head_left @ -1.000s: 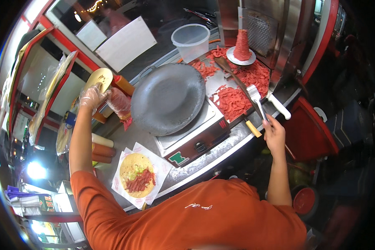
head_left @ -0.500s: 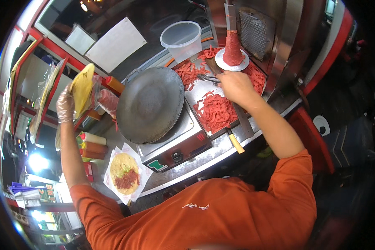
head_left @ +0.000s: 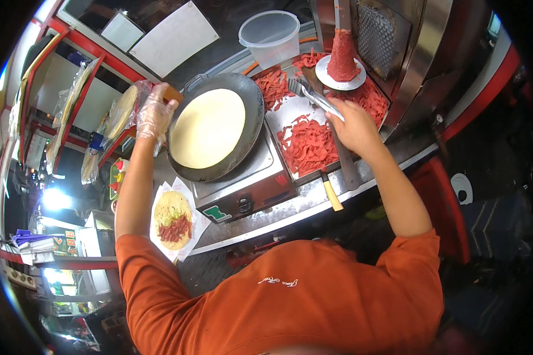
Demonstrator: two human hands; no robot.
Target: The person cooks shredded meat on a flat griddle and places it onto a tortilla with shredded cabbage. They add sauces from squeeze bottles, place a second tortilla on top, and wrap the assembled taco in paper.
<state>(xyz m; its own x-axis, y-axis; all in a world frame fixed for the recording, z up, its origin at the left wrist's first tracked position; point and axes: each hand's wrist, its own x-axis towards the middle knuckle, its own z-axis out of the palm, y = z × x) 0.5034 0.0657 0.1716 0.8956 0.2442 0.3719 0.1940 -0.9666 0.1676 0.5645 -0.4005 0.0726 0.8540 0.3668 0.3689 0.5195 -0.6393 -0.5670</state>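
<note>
Flatbread (head_left: pixel 208 127) is lying in the pan (head_left: pixel 255 112), the left hand (head_left: pixel 155 112) is hovering near the pan's nine o'clock, its fingers' state impossible to tell, and the right hand (head_left: pixel 356 125), at three o'clock, is pinching tongs (head_left: pixel 317 99), with filled tortilla (head_left: pixel 173 220) lying at seven.

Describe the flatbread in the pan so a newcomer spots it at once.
Find the dark round pan on the boxy stove. The flatbread lies inside, a large pale disc. Unlike the filled flatbread on white paper, it bears no topping.
</note>
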